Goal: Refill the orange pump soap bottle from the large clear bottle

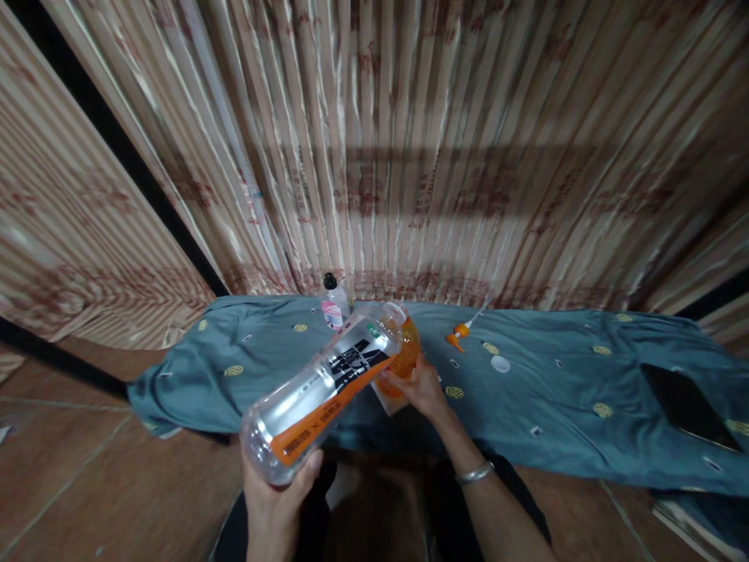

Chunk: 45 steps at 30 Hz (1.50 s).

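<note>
indoors, blue cloth (pixel 555 390), striped curtain (pixel 438 140), left hand (pixel 275 499) gripping bottle (pixel 328 386), right hand (pixel 424 390) holding orange cup (pixel 403 359)

- Dim, warm indoor light; colours look muddy.
- A broad horizontal shadow band crosses the curtain (pixel 409 172).
- Glare streaks run along the clear bottle (pixel 328 382).
- Strong wide-angle bending: the curtain folds fan outward at both sides.
- Floor at the bottom edge lies dark; fine detail is soft.

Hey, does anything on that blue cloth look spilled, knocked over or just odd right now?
No spill shows. Loose on the cloth: an orange spray nozzle on its side and a white cap. The left hand holds the big bottle tilted, mouth at the orange container.
</note>
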{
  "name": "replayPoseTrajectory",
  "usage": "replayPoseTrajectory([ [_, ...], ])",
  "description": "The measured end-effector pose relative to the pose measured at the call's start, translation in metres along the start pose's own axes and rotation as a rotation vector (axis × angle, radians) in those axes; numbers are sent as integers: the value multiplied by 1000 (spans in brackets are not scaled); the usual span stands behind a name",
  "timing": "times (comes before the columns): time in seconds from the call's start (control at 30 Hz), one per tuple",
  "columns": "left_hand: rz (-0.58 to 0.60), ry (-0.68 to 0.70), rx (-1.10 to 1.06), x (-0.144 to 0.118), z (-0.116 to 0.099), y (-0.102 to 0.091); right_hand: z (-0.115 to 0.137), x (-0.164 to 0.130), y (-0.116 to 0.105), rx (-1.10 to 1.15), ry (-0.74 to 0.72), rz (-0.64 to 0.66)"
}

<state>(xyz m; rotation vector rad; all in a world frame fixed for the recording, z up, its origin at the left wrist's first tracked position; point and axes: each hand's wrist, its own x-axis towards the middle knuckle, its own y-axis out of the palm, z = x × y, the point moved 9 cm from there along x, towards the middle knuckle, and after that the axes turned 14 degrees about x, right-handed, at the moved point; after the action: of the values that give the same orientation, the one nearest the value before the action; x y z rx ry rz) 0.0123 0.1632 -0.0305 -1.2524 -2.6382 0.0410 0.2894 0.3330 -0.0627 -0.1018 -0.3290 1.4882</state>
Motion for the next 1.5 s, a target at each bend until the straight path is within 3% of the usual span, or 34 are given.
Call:
replayPoseTrajectory([
  [0.4, -10, -4, 30, 2, 8, 14, 0, 0, -2, 77, -29, -14],
  [0.57, 23, -111, -33, 2, 32, 24, 0, 0, -3, 132, -36, -25],
  [0.73, 131, -296, -195, -8, 56, 46, -3, 2, -3, 127, -37, -35],
  [0.97, 172, -416, -339, -16, 63, 63, -7, 2, -5, 129, -12, -48],
  [1.27, 205, -531, -426, -14, 82, 64, -1, 0, -3, 155, -63, -35],
  [1.5, 310, -532, -499, -2, 73, 74, 1, -1, -4, 159, -50, -37],
])
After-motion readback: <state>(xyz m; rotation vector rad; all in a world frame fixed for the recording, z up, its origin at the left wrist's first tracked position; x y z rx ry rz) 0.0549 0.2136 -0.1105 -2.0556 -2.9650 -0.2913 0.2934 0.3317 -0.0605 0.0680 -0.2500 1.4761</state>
